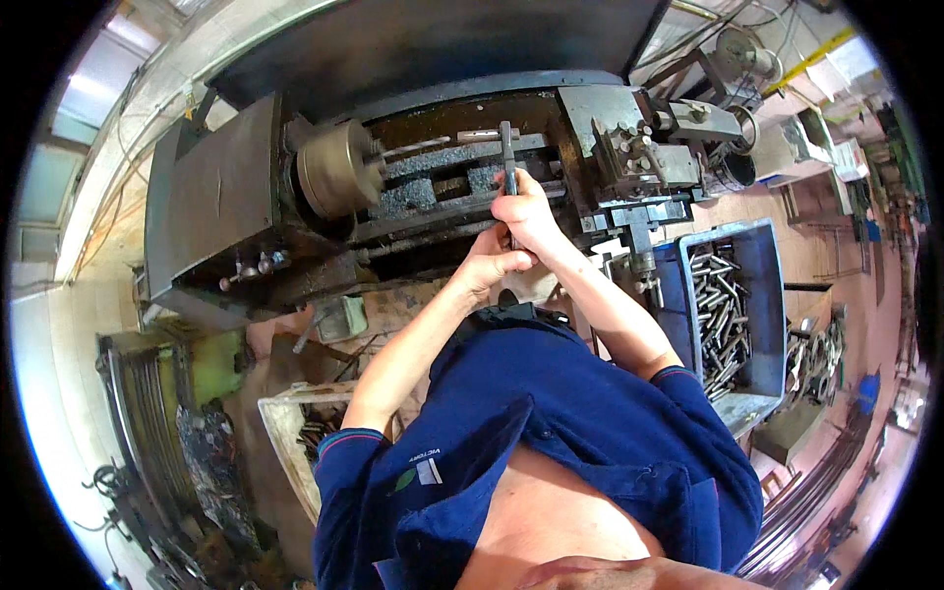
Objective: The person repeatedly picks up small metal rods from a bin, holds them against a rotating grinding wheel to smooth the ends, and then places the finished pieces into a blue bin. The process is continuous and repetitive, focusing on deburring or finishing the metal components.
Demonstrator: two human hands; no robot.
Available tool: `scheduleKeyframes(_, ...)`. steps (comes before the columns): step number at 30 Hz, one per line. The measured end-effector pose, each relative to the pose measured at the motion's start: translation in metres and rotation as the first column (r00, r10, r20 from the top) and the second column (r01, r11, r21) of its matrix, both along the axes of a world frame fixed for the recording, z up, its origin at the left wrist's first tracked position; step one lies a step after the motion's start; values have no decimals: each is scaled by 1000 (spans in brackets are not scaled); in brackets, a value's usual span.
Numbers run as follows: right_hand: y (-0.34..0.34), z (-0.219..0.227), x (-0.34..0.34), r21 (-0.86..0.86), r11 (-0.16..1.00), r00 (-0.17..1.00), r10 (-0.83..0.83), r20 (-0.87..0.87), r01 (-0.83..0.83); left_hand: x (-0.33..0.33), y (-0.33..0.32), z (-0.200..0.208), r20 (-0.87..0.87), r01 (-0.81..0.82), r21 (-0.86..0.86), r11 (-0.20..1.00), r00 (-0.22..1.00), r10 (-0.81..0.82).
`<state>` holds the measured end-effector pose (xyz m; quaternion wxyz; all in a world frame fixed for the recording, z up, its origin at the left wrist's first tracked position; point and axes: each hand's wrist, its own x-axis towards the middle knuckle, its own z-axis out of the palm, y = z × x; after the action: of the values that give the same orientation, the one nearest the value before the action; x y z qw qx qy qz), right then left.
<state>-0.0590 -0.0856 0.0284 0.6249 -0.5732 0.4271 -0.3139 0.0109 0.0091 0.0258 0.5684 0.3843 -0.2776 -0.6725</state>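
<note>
Over the lathe bed, my right hand (529, 213) is closed round a long, narrow, dark metal tool (507, 147) that points away from me. I cannot make out its exact kind. Just nearer to me, my left hand (495, 260) is closed at the tool's near end, right by the right wrist. To the left, a lathe chuck (337, 171) looks blurred, as if turning. A thin metal rod (418, 146) sticks out of it to the right, beyond and to the left of my hands. Grey metal chips (439, 160) lie on the bed beneath.
The lathe's tool post (629, 152) and tailstock (703, 120) stand to the right. A blue bin (770, 324) full of metal pieces sits at my right. At my left are a pale crate (285, 433) and a small greenish tray (342, 320). The headstock (211, 187) fills the far left.
</note>
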Motion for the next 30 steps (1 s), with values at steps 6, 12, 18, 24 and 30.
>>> scheduleKeyframes(6, 2, 12, 15, 55, 998, 999, -16, -30, 18, 17, -1, -11, -73, 103, 65, 993, 993, -98)
scheduleKeyframes(12, 8, 16, 35, 19, 997, 983, 70, -169, -68, 31, 10, -22, 55, 36, 27, 999, 998, -38)
scheduleKeyframes(18, 19, 24, 62, 47, 986, 973, 168, -160, -162, 48, 26, -23, 103, -98, 73, 992, 991, 90)
scheduleKeyframes(24, 15, 28, 50, 72, 987, 976, 153, -152, -143, 43, 21, -21, 37, 3, 68, 998, 999, -6)
scheduleKeyframes(30, 20, 23, 62, 61, 984, 969, 176, -174, -167, 53, 25, -28, 28, -34, 48, 998, 999, 32)
